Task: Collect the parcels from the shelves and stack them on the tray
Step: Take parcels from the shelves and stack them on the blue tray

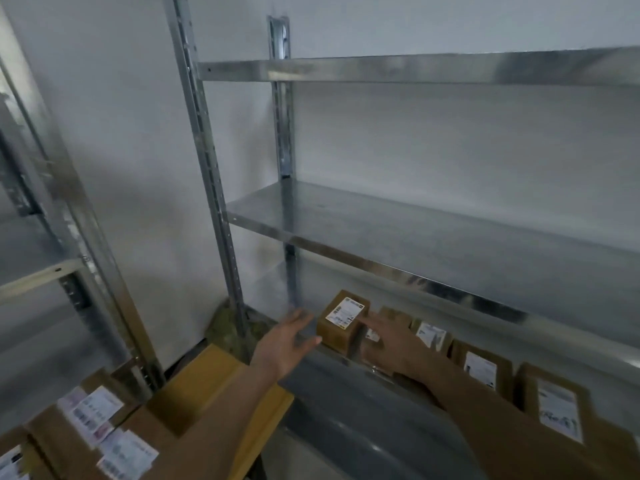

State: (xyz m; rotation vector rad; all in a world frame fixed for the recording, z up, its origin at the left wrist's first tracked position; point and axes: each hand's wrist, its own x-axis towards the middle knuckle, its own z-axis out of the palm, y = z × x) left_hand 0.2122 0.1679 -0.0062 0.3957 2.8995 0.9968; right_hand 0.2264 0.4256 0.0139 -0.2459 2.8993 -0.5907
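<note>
A small brown parcel (343, 322) with a white label stands at the left end of a row of parcels on the lowest metal shelf (346, 386). My left hand (289, 341) is open just left of it, fingers spread, thumb near the parcel's lower corner. My right hand (388, 341) reaches in from the right, fingers straight, fingertips touching the parcel's right side and covering part of the parcel (398, 315) behind. More labelled parcels (481, 370) line the shelf to the right. Stacked parcels (93, 431) lie at the lower left; I cannot make out the tray under them.
Two bare metal shelves (415, 226) sit above the parcel row. A perforated steel upright (207, 168) stands left of the shelves, and a second rack (52, 237) is at the far left. A yellow-brown board (221, 386) lies under my left forearm. The wall is white.
</note>
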